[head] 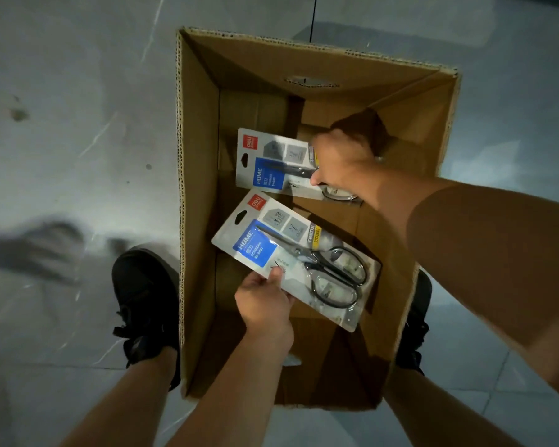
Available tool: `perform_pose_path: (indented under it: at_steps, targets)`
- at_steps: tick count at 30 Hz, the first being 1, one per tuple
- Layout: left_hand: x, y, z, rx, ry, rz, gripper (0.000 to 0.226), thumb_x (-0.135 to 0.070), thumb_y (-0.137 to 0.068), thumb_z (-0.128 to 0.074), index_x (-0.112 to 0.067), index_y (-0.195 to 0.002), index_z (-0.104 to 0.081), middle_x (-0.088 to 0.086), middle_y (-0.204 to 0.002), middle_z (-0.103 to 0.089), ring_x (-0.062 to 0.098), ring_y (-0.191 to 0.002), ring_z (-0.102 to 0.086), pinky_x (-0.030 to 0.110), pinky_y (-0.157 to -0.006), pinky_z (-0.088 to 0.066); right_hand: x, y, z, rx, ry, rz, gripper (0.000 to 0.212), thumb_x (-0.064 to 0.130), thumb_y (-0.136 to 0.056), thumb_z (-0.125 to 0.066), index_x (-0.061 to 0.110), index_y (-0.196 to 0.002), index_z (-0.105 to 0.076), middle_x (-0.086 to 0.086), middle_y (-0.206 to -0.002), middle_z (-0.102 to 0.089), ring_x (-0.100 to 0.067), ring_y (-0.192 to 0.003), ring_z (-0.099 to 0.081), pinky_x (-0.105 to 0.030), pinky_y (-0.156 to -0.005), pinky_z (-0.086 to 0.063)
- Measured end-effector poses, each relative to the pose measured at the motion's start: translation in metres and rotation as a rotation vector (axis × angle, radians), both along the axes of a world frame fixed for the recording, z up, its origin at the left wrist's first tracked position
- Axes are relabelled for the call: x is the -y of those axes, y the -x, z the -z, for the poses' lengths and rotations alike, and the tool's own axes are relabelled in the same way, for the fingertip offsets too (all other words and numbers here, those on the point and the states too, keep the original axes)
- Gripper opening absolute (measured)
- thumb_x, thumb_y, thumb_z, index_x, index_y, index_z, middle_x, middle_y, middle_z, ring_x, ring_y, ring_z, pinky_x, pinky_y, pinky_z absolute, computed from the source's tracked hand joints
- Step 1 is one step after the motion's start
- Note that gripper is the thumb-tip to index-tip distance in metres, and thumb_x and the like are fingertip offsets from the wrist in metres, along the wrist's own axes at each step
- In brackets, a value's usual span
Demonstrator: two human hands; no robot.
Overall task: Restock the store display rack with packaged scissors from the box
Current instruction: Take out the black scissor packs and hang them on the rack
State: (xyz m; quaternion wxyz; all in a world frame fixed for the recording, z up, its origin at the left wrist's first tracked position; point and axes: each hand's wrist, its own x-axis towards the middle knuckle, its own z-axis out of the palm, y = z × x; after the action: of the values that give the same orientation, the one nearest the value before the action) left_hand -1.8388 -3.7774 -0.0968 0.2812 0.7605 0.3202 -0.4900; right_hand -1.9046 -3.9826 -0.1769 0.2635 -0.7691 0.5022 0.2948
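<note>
Packaged scissors (304,253) sit in the left grip (265,304), pinched at one edge over the open cardboard box (197,188). A second pack (271,162) lies deeper inside, with the right grip (342,159) clasped round its handle end. Risk — the thin edge pinch may let the pack tilt and slip.

Box on the shop floor, seen from above: we look almost straight down from a wide-angle camera worn on the head, standing over an open cardboard box (197,188) on the grey tiled floor (78,124). The box fills the middle of the frame, far wall at 12 o'clock, near wall at 6. Our left forearm comes in from 6 o'clock and the right from 3, both looming close to the lens. We are near enough that "HOME" reads on the near scissors pack (291,262) gripped by the left hand (265,304); the right hand (342,156) grips the far scissors pack (271,162). Our shoes (142,301) flank the box at 8 and 4 o'clock.
</note>
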Motion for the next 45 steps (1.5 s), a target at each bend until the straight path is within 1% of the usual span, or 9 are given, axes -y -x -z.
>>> perform_pose_path:
  at_steps: [4,10,15,18,24,33,37,40,45]
  targets:
    - [0.000,0.002,-0.031,0.069,0.012,0.115,0.017,-0.016,-0.096,-0.058,-0.029,-0.087,-0.065,-0.002,-0.090,-0.073,0.014,-0.086,-0.071,0.042,-0.081,-0.059,-0.013,0.004,-0.044,0.076,-0.017,-0.013,0.012,0.020,-0.087,-0.065,0.019,-0.097,-0.060,-0.004,-0.087,-0.062,-0.020,-0.073,-0.055,-0.032,-0.061,-0.044]
    - [0.006,-0.021,-0.123,0.126,0.068,0.251,0.016,-0.022,-0.096,-0.057,-0.027,-0.083,-0.065,-0.002,-0.084,-0.073,0.018,-0.081,-0.072,0.043,-0.074,-0.060,-0.019,0.026,-0.148,0.272,-0.148,0.482,0.015,0.018,-0.079,-0.071,0.024,-0.087,-0.060,0.002,-0.085,-0.064,-0.020,-0.075,-0.061,-0.027,-0.063,-0.048]
    - [0.033,-0.072,-0.210,0.233,0.260,0.404,0.021,-0.022,-0.094,-0.059,-0.012,-0.078,-0.066,0.006,-0.076,-0.070,0.020,-0.067,-0.063,0.033,-0.065,-0.055,-0.016,0.035,-0.266,0.399,-0.032,0.835,0.012,0.017,-0.076,-0.075,0.013,-0.084,-0.067,0.002,-0.067,-0.059,-0.016,-0.063,-0.057,-0.019,-0.050,-0.041]
    - [0.063,-0.104,-0.270,0.337,0.368,0.537,0.029,-0.027,-0.094,-0.056,-0.007,-0.075,-0.065,0.007,-0.067,-0.066,0.020,-0.059,-0.057,0.021,-0.052,-0.045,-0.013,0.033,-0.347,0.488,0.061,1.033,0.016,0.015,-0.082,-0.070,0.004,-0.093,-0.067,-0.011,-0.078,-0.064,-0.023,-0.071,-0.060,-0.029,-0.063,-0.049]
    - [0.127,-0.143,-0.411,0.447,0.621,0.842,0.028,-0.036,-0.094,-0.053,-0.019,-0.073,-0.061,0.008,-0.074,-0.062,0.026,-0.072,-0.055,0.039,-0.068,-0.045,-0.038,0.049,-0.523,0.777,0.256,1.406,0.004,0.006,-0.085,-0.068,0.007,-0.085,-0.065,-0.006,-0.071,-0.066,-0.004,-0.052,-0.059,-0.007,-0.040,-0.041]
    - [0.160,-0.098,-0.620,0.465,0.930,0.980,0.021,-0.023,-0.096,-0.055,-0.016,-0.079,-0.065,0.003,-0.082,-0.069,0.023,-0.074,-0.061,0.037,-0.072,-0.045,-0.104,0.106,-0.719,1.160,0.367,1.623,0.013,0.023,-0.095,-0.058,0.016,-0.096,-0.069,-0.005,-0.084,-0.075,-0.019,-0.074,-0.072,-0.029,-0.060,-0.057]
    - [0.142,-0.049,-0.675,0.504,1.008,1.011,0.023,-0.021,-0.097,-0.055,-0.024,-0.076,-0.064,-0.001,-0.081,-0.068,0.022,-0.079,-0.061,0.032,-0.071,-0.045,-0.135,0.156,-0.764,1.320,0.380,1.623,0.014,0.020,-0.096,-0.058,0.015,-0.099,-0.071,-0.002,-0.074,-0.073,-0.015,-0.062,-0.065,-0.028,-0.054,-0.055]
    - [0.122,-0.005,-0.698,0.502,1.037,1.033,0.016,-0.022,-0.098,-0.054,-0.016,-0.094,-0.068,0.010,-0.098,-0.070,0.032,-0.097,-0.063,0.044,-0.089,-0.050,-0.158,0.205,-0.787,1.364,0.375,1.601,0.017,0.010,-0.096,-0.055,0.010,-0.104,-0.070,-0.001,-0.071,-0.071,-0.013,-0.058,-0.059,-0.033,-0.054,-0.053]
    - [0.088,0.091,-0.737,0.518,1.108,1.000,0.021,-0.016,-0.098,-0.053,-0.021,-0.080,-0.062,0.007,-0.093,-0.067,0.024,-0.088,-0.060,0.034,-0.077,-0.048,-0.196,0.297,-0.829,1.419,0.380,1.547,0.023,0.000,-0.093,-0.053,0.006,-0.110,-0.068,-0.028,-0.097,-0.070,-0.030,-0.079,-0.057,-0.058,-0.082,-0.051]
